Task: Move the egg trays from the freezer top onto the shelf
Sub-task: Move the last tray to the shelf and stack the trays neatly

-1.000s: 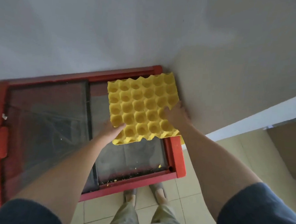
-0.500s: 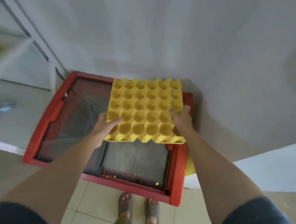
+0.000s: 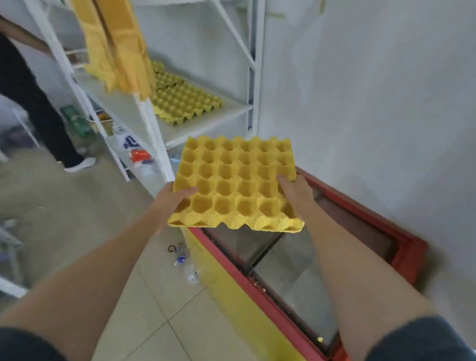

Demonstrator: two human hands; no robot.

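Note:
I hold a yellow egg tray (image 3: 237, 180) flat in the air with both hands, cups facing up. My left hand (image 3: 172, 197) grips its near-left corner and my right hand (image 3: 294, 190) grips its right side. The tray hangs over the left end of the red-rimmed, glass-topped freezer (image 3: 367, 214), which runs to the lower right. Ahead and to the left stands a white metal shelf (image 3: 207, 120) with a stack of yellow egg trays (image 3: 180, 98) lying on it.
More yellow trays (image 3: 115, 36) lean upright at the shelf's front. Another person's dark-trousered legs (image 3: 42, 109) stand at far left. Bags and litter (image 3: 136, 153) lie under the shelf and on the tiled floor (image 3: 180, 257). A white wall (image 3: 387, 91) is on the right.
I have turned left with the tray lifted off the freezer top. The shelf and its trays have come into view, and the freezer now lies to my lower right.

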